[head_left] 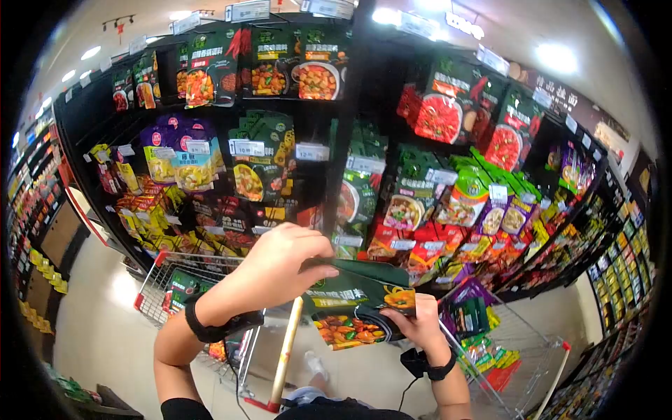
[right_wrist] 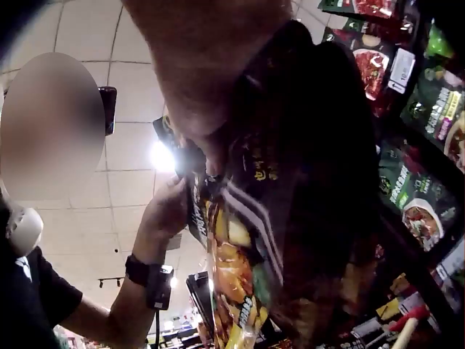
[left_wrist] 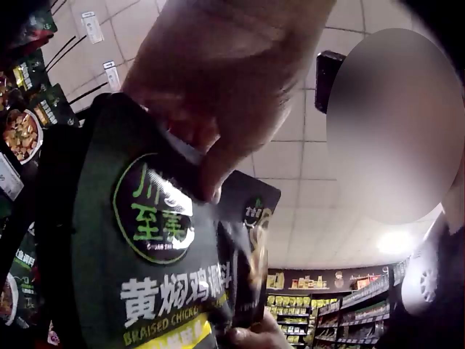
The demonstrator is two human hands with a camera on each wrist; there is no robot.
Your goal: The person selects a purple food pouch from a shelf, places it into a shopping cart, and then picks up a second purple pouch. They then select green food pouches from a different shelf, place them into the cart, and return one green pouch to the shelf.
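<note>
A dark green seasoning pouch (head_left: 343, 297) with a picture of a cooked dish is held up between both hands in front of the shelf. My left hand (head_left: 283, 262) pinches its top edge, thumb on the printed side. At the lower right side, my right hand (head_left: 420, 323) grips the pouch, its thumb across the front. In the left wrist view the pouch front (left_wrist: 152, 269) carries a round logo and the words "braised chicken". Food pictures on the pouch (right_wrist: 232, 269) also show in the right wrist view, below the right hand (right_wrist: 207, 142).
Shelf racks ahead hold hanging green pouches (head_left: 318, 66), purple-topped bags (head_left: 185, 157) and red packets (head_left: 423, 255). A shopping cart (head_left: 189, 259) with a yellowish handle (head_left: 285, 350) stands at left, pouches inside. Another wire cart (head_left: 525, 364) holds colourful packets at right.
</note>
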